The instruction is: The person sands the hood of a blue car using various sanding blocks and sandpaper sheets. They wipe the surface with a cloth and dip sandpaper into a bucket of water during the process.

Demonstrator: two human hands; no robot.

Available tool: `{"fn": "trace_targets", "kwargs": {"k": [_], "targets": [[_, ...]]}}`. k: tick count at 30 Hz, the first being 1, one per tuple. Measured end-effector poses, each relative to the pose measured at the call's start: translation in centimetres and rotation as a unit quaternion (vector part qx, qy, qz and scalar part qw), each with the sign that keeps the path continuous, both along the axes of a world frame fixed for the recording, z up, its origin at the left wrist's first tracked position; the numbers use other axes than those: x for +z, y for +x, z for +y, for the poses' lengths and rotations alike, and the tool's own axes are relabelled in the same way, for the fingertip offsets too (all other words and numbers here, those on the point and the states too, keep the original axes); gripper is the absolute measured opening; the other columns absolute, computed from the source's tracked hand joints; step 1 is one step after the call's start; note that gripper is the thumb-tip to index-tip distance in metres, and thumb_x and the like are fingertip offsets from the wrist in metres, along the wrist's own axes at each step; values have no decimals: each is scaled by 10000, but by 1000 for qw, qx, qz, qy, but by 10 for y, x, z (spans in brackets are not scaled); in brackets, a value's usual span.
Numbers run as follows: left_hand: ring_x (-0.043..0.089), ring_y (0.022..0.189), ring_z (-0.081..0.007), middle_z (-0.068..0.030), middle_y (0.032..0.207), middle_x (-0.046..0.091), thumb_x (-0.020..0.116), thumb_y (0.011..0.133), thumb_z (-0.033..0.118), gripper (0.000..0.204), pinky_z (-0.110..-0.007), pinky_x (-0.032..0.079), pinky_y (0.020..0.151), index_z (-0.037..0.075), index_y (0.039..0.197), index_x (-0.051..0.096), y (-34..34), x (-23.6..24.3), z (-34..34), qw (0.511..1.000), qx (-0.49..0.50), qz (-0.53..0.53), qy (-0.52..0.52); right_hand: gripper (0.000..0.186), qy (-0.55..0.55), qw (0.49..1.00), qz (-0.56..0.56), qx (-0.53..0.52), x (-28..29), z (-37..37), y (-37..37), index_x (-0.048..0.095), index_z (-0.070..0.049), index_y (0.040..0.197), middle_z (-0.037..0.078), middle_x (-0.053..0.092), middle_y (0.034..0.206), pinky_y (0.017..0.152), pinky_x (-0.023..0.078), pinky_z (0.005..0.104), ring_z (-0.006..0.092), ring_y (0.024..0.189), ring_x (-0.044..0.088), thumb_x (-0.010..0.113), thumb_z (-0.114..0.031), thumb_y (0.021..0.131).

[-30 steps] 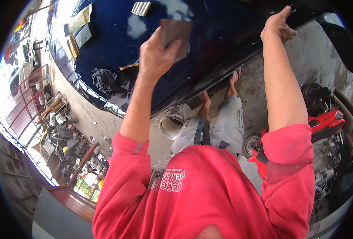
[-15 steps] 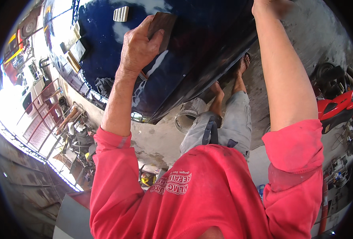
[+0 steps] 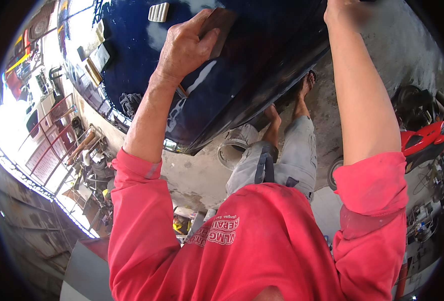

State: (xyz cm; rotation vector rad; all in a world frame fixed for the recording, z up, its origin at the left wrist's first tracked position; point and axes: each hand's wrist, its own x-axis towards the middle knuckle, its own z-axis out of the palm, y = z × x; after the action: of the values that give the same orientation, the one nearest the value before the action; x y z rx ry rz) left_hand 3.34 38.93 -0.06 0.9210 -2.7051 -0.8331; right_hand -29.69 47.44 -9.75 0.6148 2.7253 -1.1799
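Observation:
My left hand (image 3: 186,49) is closed round a dark brown-grey sheet that looks like sandpaper (image 3: 224,33). Its thumb presses on the near side, and the sheet lies against a glossy dark blue car panel (image 3: 252,65). Wet streaks and reflections show on the paint beside my wrist. My right hand (image 3: 346,13) is at the top edge, past the panel's right side, over the floor. Its fingers are blurred and partly cut off, so what they do is hidden. A white ribbed pad (image 3: 158,12) rests on the panel beyond my left hand.
A crumpled dark cloth (image 3: 130,105) and a tan block with pale sheets (image 3: 92,72) lie on the panel's left part. A grey bucket (image 3: 234,148) stands on the concrete floor near my legs. A red motorcycle (image 3: 426,140) is at the right, shelves and clutter at the left.
My left hand and the sandpaper have slid a little up and to the right over the panel. My right hand stays about where it was; the view has shifted slightly.

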Motion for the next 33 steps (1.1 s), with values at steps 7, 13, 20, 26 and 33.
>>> {"fn": "trace_targets", "kwargs": {"k": [7, 13, 20, 26, 33], "targets": [[804, 983, -383, -278, 1087, 781, 827, 928, 244, 538, -400, 624, 902, 4, 1392, 697, -17, 1, 3, 997, -59, 3, 44, 1289, 39, 999, 1, -7, -3, -1, -2, 393, 23, 1670, 301, 446, 1686, 1280, 331, 606, 472, 1546, 461, 546, -958, 849], [792, 1121, -362, -205, 1197, 807, 818, 928, 238, 548, -400, 619, 986, 26, 1416, 690, -23, -14, -6, 997, 74, 19, 14, 1288, 19, 1000, 11, -18, -2, -2, 0, 382, 15, 1679, 300, 443, 1687, 1272, 347, 600, 475, 1545, 461, 555, -954, 849], [761, 1238, -289, -232, 1272, 790, 724, 956, 80, 451, -382, 590, 1041, -67, 1378, 666, -38, -17, 1, 983, 20, 103, 147, 1294, 17, 1000, -18, -1, 6, 1, 4, 382, 9, 1681, 296, 434, 1694, 1272, 329, 628, 486, 1544, 457, 529, -969, 846], [776, 1194, -329, -221, 1244, 798, 768, 946, 160, 491, -379, 605, 1026, -3, 1401, 685, -40, -8, 3, 996, 54, 6, 72, 1303, 38, 997, -65, 8, 11, 2, 4, 378, 0, 1686, 294, 432, 1697, 1275, 309, 644, 494, 1551, 444, 513, -982, 841], [760, 1150, -415, -266, 1169, 782, 809, 920, 233, 545, -416, 617, 983, 26, 1410, 691, -39, -10, 10, 998, 28, 44, 38, 1289, 33, 999, -25, -4, 13, -1, 4, 356, -8, 1698, 284, 406, 1719, 1298, 274, 632, 474, 1587, 397, 520, -968, 854]]}}
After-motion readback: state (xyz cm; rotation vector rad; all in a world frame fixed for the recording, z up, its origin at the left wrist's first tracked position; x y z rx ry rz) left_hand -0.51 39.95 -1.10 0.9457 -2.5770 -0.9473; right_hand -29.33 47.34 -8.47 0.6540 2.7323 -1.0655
